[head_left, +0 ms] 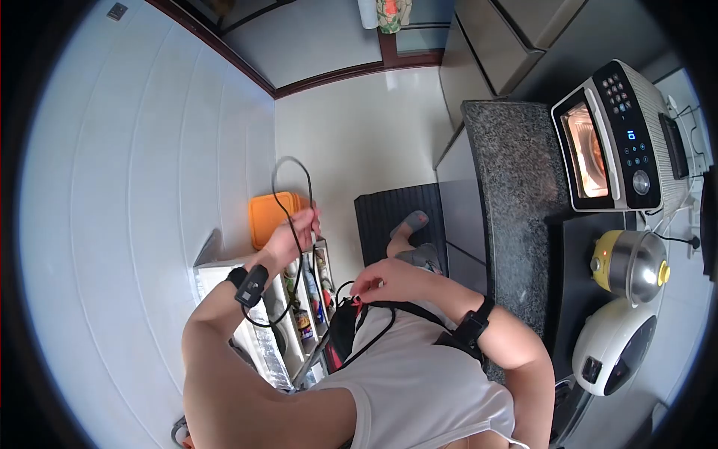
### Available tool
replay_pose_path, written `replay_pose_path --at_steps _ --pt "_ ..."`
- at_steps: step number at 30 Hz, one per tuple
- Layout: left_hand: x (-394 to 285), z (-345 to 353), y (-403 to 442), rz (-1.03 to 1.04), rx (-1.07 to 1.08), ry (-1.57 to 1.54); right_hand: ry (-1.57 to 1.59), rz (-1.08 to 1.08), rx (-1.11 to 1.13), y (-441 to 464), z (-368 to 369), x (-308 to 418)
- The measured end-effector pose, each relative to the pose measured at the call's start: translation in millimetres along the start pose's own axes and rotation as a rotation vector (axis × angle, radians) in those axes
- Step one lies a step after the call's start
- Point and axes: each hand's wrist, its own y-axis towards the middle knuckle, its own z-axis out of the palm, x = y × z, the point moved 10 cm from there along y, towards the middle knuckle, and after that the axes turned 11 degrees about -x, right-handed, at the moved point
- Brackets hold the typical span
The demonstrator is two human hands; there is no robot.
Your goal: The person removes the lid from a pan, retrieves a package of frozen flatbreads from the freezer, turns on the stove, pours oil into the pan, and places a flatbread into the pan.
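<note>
A thin black cable [308,176] makes a long loop that rises above my left hand [301,226] and hangs down past my wrist. My left hand is closed round the cable, with its fingers turned away from me. In front of my waist, my right hand [374,280] is pinched at the top of a black bag [345,323] with red parts. What lies between those fingertips is too small to make out. More black cord curves beside the bag and over my white shirt [419,359]. Both wrists wear black strapped devices.
On the left, an orange bin [265,218] stands beyond a white shelf rack [258,344] of packets. To the right, a granite counter [516,165] bears a lit oven [624,142], a yellow steamer pot [624,263] and a white cooker [609,348]. A dark mat [378,224] lies underfoot.
</note>
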Motion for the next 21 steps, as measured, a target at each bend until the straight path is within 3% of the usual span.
replay_pose_path --at_steps 2,4,7,10,12,13,16,18,20,21 --pt "-38 16 -2 0.082 0.073 -0.356 -0.081 -0.018 0.192 1 15 3" --pt "-66 34 -9 0.111 0.096 -0.403 -0.181 -0.064 0.264 6 24 -8" --pt "-107 77 -31 0.172 0.137 -0.383 -0.347 0.093 0.189 13 15 -26" --pt "-129 109 -39 0.246 0.194 -0.259 -0.075 0.169 0.068 19 3 -14" --pt "-137 114 -33 0.306 0.104 -0.083 0.210 0.122 0.357 17 28 10" --pt "-139 111 -27 0.348 0.092 -0.050 0.300 0.332 0.375 11 27 0" --pt "-119 97 -2 0.283 0.092 -0.110 0.289 0.473 0.206 16 5 -21" --pt "-92 88 6 0.258 0.152 -0.094 0.187 0.456 0.125 19 -7 -34" --pt "-36 86 -2 -0.002 0.225 0.137 0.294 0.301 -0.033 30 -17 -47" --pt "-24 88 -15 -0.007 0.273 0.292 0.295 0.302 -0.033 29 -17 -47"
